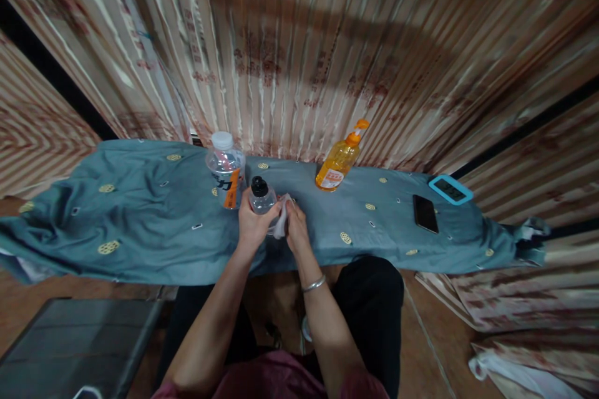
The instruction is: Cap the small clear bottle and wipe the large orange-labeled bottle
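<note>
My left hand (254,222) is wrapped round a small clear bottle (263,199) with a black cap, held upright over the cloth-covered table. Between my hands hangs a white tissue or cloth (282,218), which my right hand (296,222) pinches against the bottle's right side. Just behind my left hand stands a large clear plastic bottle (224,168) with a white cap and an orange and black label. Farther right is a pump bottle (337,162) of amber liquid with an orange top. The lower part of the small bottle is partly hidden by my fingers.
A grey-green patterned cloth (154,218) covers the narrow table. On its right side lie a dark phone (425,213) and a blue-framed digital clock (450,189). Striped curtains (290,62) hang close behind. A dark flat-topped piece (79,336) is at lower left.
</note>
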A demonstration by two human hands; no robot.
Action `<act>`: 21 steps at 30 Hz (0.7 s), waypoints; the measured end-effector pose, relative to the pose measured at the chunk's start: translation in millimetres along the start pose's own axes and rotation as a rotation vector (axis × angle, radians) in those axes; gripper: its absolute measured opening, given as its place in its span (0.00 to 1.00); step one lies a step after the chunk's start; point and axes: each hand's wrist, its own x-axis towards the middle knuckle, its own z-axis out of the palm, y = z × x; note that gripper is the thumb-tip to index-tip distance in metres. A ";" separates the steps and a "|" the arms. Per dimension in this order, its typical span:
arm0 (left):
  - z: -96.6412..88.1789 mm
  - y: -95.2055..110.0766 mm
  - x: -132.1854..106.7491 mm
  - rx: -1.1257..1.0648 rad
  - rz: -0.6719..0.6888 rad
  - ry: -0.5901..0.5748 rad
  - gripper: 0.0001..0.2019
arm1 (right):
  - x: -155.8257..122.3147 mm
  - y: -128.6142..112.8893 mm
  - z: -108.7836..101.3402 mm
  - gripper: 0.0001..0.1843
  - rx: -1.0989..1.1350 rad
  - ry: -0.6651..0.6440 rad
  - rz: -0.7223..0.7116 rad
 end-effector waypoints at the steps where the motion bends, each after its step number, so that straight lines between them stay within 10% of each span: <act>1: -4.3 -0.4 0.3 0.006 0.005 0.012 0.28 | 6.0 -3.1 -2.8 0.20 -0.045 -0.017 -0.016; 10: -24.3 12.2 5.0 0.014 0.033 0.082 0.32 | -23.5 -32.2 -31.5 0.27 -0.437 -0.158 -0.300; 15: 2.3 25.6 -1.6 -0.056 0.017 0.038 0.31 | -59.4 -39.8 -15.1 0.35 -0.549 -0.209 -0.401; 21: 55.9 19.5 -12.7 -0.114 -0.056 -0.082 0.30 | -36.6 -34.2 -40.6 0.29 -0.606 0.001 -0.354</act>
